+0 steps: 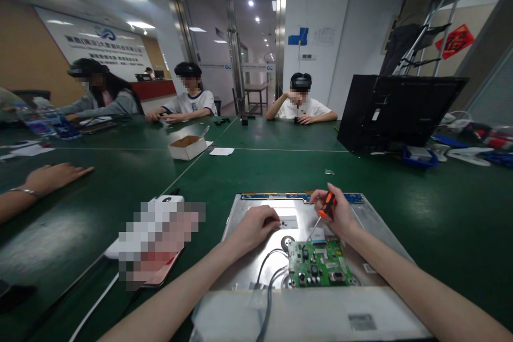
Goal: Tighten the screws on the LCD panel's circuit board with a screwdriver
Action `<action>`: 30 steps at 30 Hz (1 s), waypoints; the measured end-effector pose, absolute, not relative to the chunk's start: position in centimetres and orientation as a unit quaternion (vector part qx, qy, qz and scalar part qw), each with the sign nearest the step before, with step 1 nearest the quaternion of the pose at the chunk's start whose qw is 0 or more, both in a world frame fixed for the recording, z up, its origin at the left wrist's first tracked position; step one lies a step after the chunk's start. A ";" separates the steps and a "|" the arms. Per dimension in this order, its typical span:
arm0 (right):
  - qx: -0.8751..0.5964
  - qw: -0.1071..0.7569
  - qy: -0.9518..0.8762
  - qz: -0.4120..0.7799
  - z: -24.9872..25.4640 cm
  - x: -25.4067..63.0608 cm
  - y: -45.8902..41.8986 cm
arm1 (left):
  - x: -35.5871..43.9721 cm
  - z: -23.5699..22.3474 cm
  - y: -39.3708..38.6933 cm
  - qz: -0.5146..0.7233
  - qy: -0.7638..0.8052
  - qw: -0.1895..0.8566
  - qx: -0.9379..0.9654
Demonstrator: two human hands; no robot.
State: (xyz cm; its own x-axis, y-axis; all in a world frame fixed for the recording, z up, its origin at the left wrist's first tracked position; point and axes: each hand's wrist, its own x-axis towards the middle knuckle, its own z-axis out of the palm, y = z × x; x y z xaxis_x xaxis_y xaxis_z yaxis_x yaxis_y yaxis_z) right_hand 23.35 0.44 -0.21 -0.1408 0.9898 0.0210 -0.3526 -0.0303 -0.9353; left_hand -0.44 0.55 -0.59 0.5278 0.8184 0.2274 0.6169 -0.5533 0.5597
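In the head view, a green circuit board (320,270) was seen lying flat on a metal panel (244,272), which was itself laid on a green table (276,171). A screwdriver (327,206) with an orange and black handle was gripped in the right hand (339,214), just beyond the board; its shaft was slanted down to the left, with the tip set close to the board's far left corner, though whether contact was made could not be told. The left hand (260,222) was held low over the panel, beyond the board and to its left, with the fingers curled together beside a few small screws (284,223); whether anything was pinched there could not be made out. A white ribbon (318,235) was placed at the board's far edge, and dark cables (269,299) were run along its left side. Well to the left of the board, a white phone (170,201) and a pink phone (160,276) were partly blurred, and another person's hand (60,176) was rested farther left. An open box (188,150) was placed well beyond the board to the left, while a black monitor (401,112) was stood far beyond it to the right.
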 end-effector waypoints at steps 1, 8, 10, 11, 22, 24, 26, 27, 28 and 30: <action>-0.366 0.544 -0.436 0.616 -0.2 23.4 0.3 | -0.5 -0.6 0.5 0.240 0.417 0.206 0.852; -0.369 0.540 -0.442 0.614 -0.6 22.5 -0.2 | -0.8 0.0 -0.1 0.238 0.410 0.216 0.853; -0.370 0.540 -0.442 0.614 -0.6 22.4 -0.2 | -0.8 -0.1 0.0 0.233 0.420 0.212 0.851; -0.370 0.540 -0.441 0.614 -0.6 22.4 -0.2 | -0.8 -0.1 0.0 0.230 0.424 0.206 0.851; -0.375 0.541 -0.432 0.617 -0.5 22.4 -0.1 | -1.4 0.5 -0.3 0.188 0.400 0.174 0.880; -0.373 0.544 -0.431 0.616 -0.5 22.5 -0.1 | -1.6 0.4 -0.1 0.185 0.392 0.179 0.883; -0.373 0.548 -0.429 0.614 -0.3 22.7 -0.1 | -1.7 0.3 0.0 0.186 0.391 0.189 0.881; -0.373 0.550 -0.428 0.613 -0.2 22.8 -0.1 | -1.7 0.3 0.0 0.188 0.391 0.193 0.880; -0.372 0.552 -0.427 0.611 -0.1 22.9 -0.1 | -1.6 0.3 0.0 0.193 0.390 0.197 0.879; -0.371 0.557 -0.425 0.610 0.1 23.2 0.0 | -1.5 0.3 -0.3 0.207 0.382 0.206 0.877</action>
